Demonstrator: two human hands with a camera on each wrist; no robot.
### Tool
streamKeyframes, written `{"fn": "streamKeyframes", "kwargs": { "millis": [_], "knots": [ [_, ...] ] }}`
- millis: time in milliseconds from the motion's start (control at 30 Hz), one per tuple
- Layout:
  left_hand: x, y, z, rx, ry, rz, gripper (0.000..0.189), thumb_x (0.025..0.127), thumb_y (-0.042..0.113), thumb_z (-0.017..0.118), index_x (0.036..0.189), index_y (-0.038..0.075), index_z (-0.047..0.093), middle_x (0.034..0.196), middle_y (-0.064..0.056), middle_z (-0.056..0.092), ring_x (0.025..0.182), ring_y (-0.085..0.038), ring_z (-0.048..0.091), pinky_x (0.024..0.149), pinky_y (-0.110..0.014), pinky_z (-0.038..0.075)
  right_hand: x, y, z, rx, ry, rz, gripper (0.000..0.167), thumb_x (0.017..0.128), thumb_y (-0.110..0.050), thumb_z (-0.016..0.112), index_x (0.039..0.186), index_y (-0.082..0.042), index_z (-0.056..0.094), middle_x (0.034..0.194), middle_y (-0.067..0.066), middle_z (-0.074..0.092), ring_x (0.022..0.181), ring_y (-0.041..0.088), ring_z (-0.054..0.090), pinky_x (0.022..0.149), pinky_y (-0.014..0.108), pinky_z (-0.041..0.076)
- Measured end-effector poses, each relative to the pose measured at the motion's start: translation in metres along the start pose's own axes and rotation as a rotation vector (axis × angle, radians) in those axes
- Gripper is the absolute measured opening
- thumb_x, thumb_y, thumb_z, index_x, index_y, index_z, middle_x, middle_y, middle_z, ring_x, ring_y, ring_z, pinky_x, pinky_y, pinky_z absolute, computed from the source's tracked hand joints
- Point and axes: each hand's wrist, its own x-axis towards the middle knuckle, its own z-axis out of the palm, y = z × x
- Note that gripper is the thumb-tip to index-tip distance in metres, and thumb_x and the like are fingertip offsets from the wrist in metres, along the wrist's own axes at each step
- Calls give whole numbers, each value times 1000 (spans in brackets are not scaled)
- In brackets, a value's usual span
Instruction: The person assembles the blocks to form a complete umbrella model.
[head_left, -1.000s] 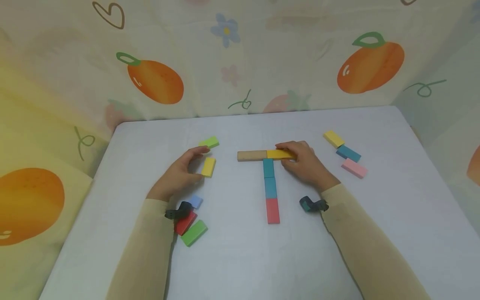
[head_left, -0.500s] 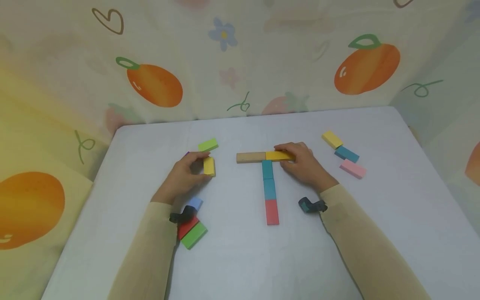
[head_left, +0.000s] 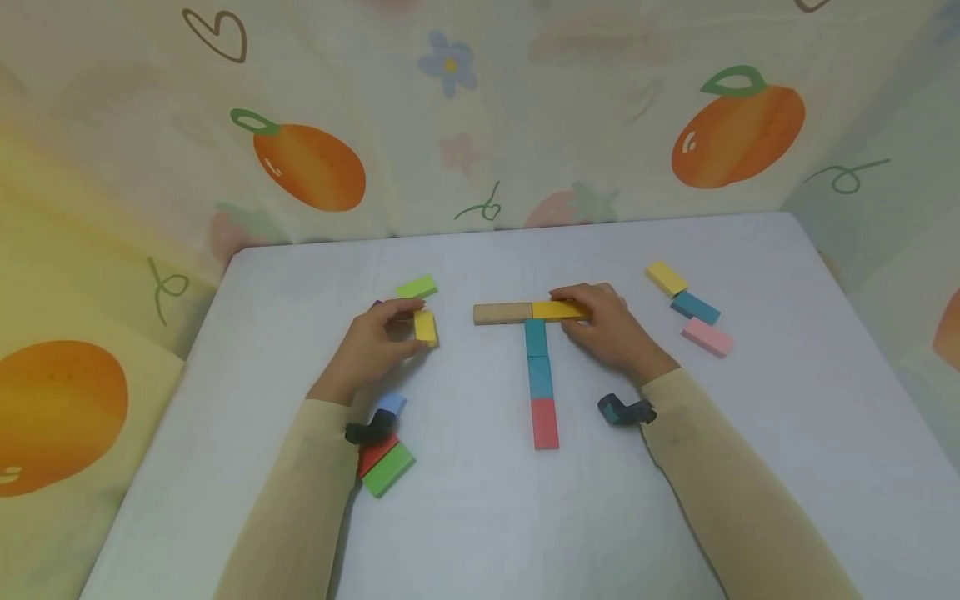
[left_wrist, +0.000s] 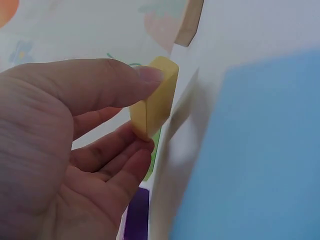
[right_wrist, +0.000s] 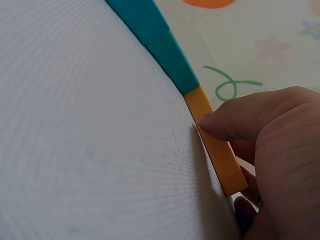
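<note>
Yellow block (head_left: 425,328): pinched by left hand (head_left: 365,350) at its ends, apparently raised clear | Amber block (head_left: 555,311): pinched by right hand (head_left: 611,329), presumably to be kept flush with wooden block (head_left: 502,313)

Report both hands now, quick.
Left hand: closed, holding a yellow block between thumb and fingers.
Right hand: closed, gripping the orange-yellow block beside the tan block.
</note>
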Motion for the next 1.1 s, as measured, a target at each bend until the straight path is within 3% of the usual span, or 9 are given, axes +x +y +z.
{"fn": "streamKeyframes", "kwargs": {
  "millis": [200, 500, 667, 1100],
  "knots": [
    [9, 3, 8, -24, -31, 16, 61, 89, -12, 84, 146, -1, 64, 147, -15, 59, 137, -32, 57, 116, -41, 45, 0, 1, 0, 1, 1, -4, 46, 107, -15, 70, 153, -19, 63, 148, 0, 63, 135, 28, 43, 110, 56, 40],
    [19, 12, 22, 74, -77, -101, 65, 93, 4, 86, 153, 12, 61, 157, -8, 56, 146, -27, 52, 119, -45, 42, -2, -1, 0, 5, -6, -5, 46, 107, -15, 70, 152, -18, 64, 148, 0, 63, 135, 27, 43, 109, 55, 40],
    [22, 12, 23, 103, -68, -118, 67, 94, 6, 86, 155, 13, 59, 159, -6, 53, 151, -25, 45, 120, -43, 40, -2, -3, 0, 0, -4, -8, 46, 107, -15, 69, 153, -18, 63, 148, 1, 63, 135, 28, 43, 109, 55, 40],
    [40, 13, 21, 154, -30, -93, 62, 92, 13, 91, 148, 12, 65, 152, -5, 60, 147, -27, 49, 121, -45, 39, 0, -1, -2, -9, -7, -22, 46, 107, -15, 69, 153, -17, 63, 149, 3, 62, 136, 30, 43, 110, 56, 38]
  ]
}}
